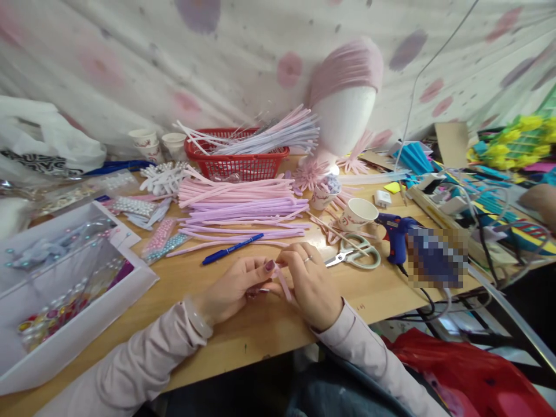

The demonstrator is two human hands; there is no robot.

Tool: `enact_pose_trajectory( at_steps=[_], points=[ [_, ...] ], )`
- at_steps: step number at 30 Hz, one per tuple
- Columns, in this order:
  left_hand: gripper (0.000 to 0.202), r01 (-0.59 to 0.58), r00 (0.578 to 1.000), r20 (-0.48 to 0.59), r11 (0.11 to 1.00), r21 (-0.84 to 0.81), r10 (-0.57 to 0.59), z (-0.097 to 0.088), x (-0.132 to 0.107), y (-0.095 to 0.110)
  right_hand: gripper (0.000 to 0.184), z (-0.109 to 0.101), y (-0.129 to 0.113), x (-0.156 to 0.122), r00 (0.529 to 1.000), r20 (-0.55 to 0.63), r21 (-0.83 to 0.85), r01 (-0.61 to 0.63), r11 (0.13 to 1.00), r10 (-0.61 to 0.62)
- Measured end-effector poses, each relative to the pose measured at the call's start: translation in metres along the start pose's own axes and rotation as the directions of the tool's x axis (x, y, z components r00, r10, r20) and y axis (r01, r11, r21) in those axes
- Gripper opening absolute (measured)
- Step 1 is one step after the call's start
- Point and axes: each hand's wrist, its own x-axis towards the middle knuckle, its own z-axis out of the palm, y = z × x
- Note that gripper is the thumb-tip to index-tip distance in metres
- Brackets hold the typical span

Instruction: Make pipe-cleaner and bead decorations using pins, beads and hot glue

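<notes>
Over the front of the table, my left hand (pixel 237 286) and my right hand (pixel 315 286) meet, their fingers closed on a short pale pink pipe cleaner (pixel 284 284). It looks bent; the fingers hide part of it. Just beyond my hands lie rows of pink pipe cleaners (pixel 238 194) and lilac pipe cleaners (pixel 243 211). A blue pen (pixel 232 249) rests in front of them, near my left hand. To the right of my right hand are scissors (pixel 358 255) with pale green handles.
A white box (pixel 82 336) of beads stands left. Behind are a red basket (pixel 238 168) with more pipe cleaners and a white mannequin head (pixel 347 119). A paper cup (pixel 359 215), blue glue gun (pixel 394 234) and cables (pixel 478 226) lie right.
</notes>
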Motion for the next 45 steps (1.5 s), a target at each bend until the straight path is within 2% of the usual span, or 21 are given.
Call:
enact_pose_trajectory(
  at_steps=[5, 9, 11, 13, 17, 21, 23, 24, 26, 27, 28, 29, 30, 32, 33, 34, 36, 37, 39, 42, 45],
  points=[
    [0.048, 0.059, 0.992, 0.117, 0.997, -0.045, -0.053, -0.001, -0.002, -0.001, 0.031, 0.003, 0.004, -0.003, 0.999, 0.008, -0.015, 0.050, 0.999, -0.050],
    [0.048, 0.099, 0.986, 0.142, 0.994, -0.051, -0.091, -0.002, -0.004, -0.001, 0.035, 0.003, 0.003, -0.005, 0.989, -0.073, 0.111, 0.139, 0.984, -0.131],
    [0.047, 0.111, 0.981, 0.165, 0.992, -0.061, -0.100, -0.003, -0.005, -0.001, 0.033, 0.003, 0.000, -0.006, 0.989, -0.128, 0.259, 0.110, 0.960, -0.079],
    [0.044, 0.103, 0.980, 0.180, 0.992, -0.069, -0.089, -0.004, -0.005, 0.000, 0.031, 0.003, -0.006, -0.008, 0.991, -0.134, 0.426, 0.029, 0.904, 0.031],
    [0.040, 0.037, 0.990, 0.137, 0.998, 0.048, -0.044, -0.008, -0.005, 0.005, 0.037, 0.005, -0.016, -0.010, 0.962, 0.035, 0.676, -0.222, 0.703, 0.270],
    [0.038, -0.054, 0.992, 0.125, 0.950, 0.309, 0.015, -0.012, -0.006, 0.016, 0.050, 0.014, -0.018, -0.009, 0.873, 0.258, 0.831, -0.420, 0.366, 0.414],
    [0.032, -0.148, 0.988, 0.104, 0.857, 0.493, 0.111, -0.012, -0.009, 0.021, 0.053, 0.019, -0.017, -0.008, 0.823, 0.379, 0.860, -0.483, 0.168, 0.424],
    [0.028, -0.198, 0.979, 0.090, 0.780, 0.594, 0.180, -0.012, -0.010, 0.023, 0.053, 0.021, -0.017, -0.007, 0.799, 0.435, 0.855, -0.511, 0.088, 0.415],
    [0.021, -0.275, 0.942, 0.088, 0.595, 0.755, 0.324, -0.012, -0.014, 0.025, 0.053, 0.023, -0.016, -0.006, 0.762, 0.501, 0.833, -0.553, 0.008, 0.410],
    [0.018, -0.302, 0.920, 0.101, 0.518, 0.800, 0.380, -0.011, -0.015, 0.025, 0.052, 0.023, -0.016, -0.007, 0.759, 0.493, 0.831, -0.556, 0.029, 0.426],
    [0.016, -0.319, 0.901, 0.108, 0.472, 0.822, 0.421, -0.010, -0.016, 0.024, 0.051, 0.022, -0.016, -0.007, 0.771, 0.450, 0.834, -0.543, 0.095, 0.451],
    [0.013, -0.322, 0.886, 0.089, 0.465, 0.825, 0.455, -0.009, -0.015, 0.023, 0.048, 0.021, -0.015, -0.008, 0.794, 0.381, 0.832, -0.518, 0.199, 0.473],
    [0.010, -0.308, 0.878, 0.040, 0.499, 0.810, 0.477, -0.008, -0.015, 0.021, 0.045, 0.020, -0.015, -0.009, 0.824, 0.292, 0.816, -0.480, 0.324, 0.485],
    [0.020, -0.243, 0.890, -0.111, 0.666, 0.706, 0.443, -0.007, -0.013, 0.018, 0.039, 0.017, -0.013, -0.011, 0.890, 0.113, 0.725, -0.378, 0.576, 0.442],
    [0.027, -0.194, 0.916, -0.168, 0.768, 0.611, 0.365, -0.006, -0.011, 0.018, 0.036, 0.015, -0.012, -0.012, 0.916, 0.036, 0.660, -0.323, 0.679, 0.400],
    [0.033, -0.129, 0.948, -0.190, 0.856, 0.501, 0.254, -0.005, -0.010, 0.017, 0.034, 0.013, -0.011, -0.013, 0.936, -0.024, 0.587, -0.271, 0.763, 0.351],
    [0.041, 0.005, 0.991, -0.125, 0.949, 0.317, 0.037, -0.003, -0.008, 0.017, 0.031, 0.009, -0.008, -0.013, 0.967, -0.095, 0.433, -0.173, 0.884, 0.236],
    [0.042, 0.048, 0.996, -0.081, 0.965, 0.258, -0.028, -0.002, -0.008, 0.017, 0.031, 0.008, -0.007, -0.013, 0.979, -0.105, 0.362, -0.126, 0.923, 0.175],
    [0.035, 0.076, 0.997, -0.032, 0.982, 0.172, -0.071, 0.001, -0.008, 0.017, 0.032, 0.006, -0.005, -0.012, 0.992, -0.095, 0.250, -0.052, 0.967, 0.078],
    [0.028, 0.127, 0.992, 0.013, 0.990, 0.068, -0.128, 0.002, -0.009, 0.017, 0.034, 0.006, -0.003, -0.010, 0.996, -0.085, 0.126, 0.033, 0.991, -0.022],
    [0.028, 0.214, 0.976, 0.040, 0.976, 0.046, -0.216, 0.001, -0.008, 0.017, 0.036, 0.007, -0.003, -0.010, 0.992, -0.093, 0.030, 0.091, 0.995, -0.088]
  ],
)
